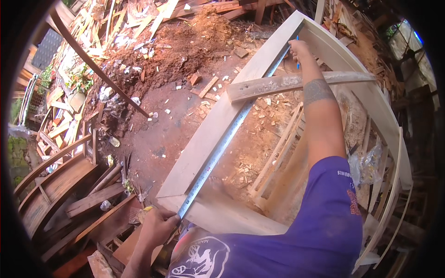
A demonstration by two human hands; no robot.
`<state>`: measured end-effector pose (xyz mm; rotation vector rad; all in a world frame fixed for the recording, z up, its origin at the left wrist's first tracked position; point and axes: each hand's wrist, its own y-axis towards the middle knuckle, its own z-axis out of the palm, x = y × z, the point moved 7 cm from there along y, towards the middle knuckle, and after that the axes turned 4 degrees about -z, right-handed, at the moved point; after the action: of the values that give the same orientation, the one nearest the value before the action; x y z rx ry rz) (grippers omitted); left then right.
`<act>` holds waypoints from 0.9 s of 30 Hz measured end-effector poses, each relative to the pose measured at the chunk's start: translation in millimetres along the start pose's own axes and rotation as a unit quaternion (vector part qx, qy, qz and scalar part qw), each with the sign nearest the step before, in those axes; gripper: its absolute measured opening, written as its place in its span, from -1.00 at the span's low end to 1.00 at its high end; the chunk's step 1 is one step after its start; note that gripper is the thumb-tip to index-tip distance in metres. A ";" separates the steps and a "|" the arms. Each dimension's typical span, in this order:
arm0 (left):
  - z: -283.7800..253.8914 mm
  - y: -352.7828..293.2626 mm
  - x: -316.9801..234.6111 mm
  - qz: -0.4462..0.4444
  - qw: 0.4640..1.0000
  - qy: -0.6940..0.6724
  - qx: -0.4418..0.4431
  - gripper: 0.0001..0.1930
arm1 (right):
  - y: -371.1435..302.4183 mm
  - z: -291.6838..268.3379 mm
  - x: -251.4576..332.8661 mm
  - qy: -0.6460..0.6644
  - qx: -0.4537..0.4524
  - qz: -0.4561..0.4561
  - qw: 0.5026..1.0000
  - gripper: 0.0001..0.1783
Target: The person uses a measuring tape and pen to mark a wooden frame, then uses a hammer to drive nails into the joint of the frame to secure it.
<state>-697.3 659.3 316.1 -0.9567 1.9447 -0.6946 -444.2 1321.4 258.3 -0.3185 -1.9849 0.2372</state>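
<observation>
As the head view showed, a measuring tape (pixel 215 158) lay along the inner edge of a wooden frame (pixel 204 143), passing beneath a crosspiece (pixel 264 88). The left hand (pixel 158 226) gripped its near end; the right hand (pixel 300 50) pinched a blue pencil (pixel 298 66) near the far corner. The blade seemed light, springy, thin-edged, best held endwise; room opened inward.

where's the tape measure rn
In the head view, the tape measure runs along the wooden frame's left plank, from the left hand, lower left, up toward the right hand, upper right, beneath the crosspiece.
</observation>
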 end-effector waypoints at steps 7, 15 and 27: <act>0.8 -5.3 -0.9 0.004 1.000 -0.021 0.011 -0.69 | 0.0 8.6 -24.6 0.144 -0.010 0.010 0.989 -0.77; 2.1 -4.6 -2.6 0.007 1.000 -0.012 0.007 -0.70 | -7.9 2.7 -20.1 0.181 -0.037 0.020 0.983 -0.72; 3.7 0.9 -2.8 -0.024 1.000 -0.020 0.004 -0.70 | 23.2 -1.2 -25.7 0.116 -0.059 -0.026 0.991 -0.76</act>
<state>-693.4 661.7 314.9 -1.0081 1.8886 -0.7060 -430.1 1334.9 229.6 -0.3532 -1.7777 0.0476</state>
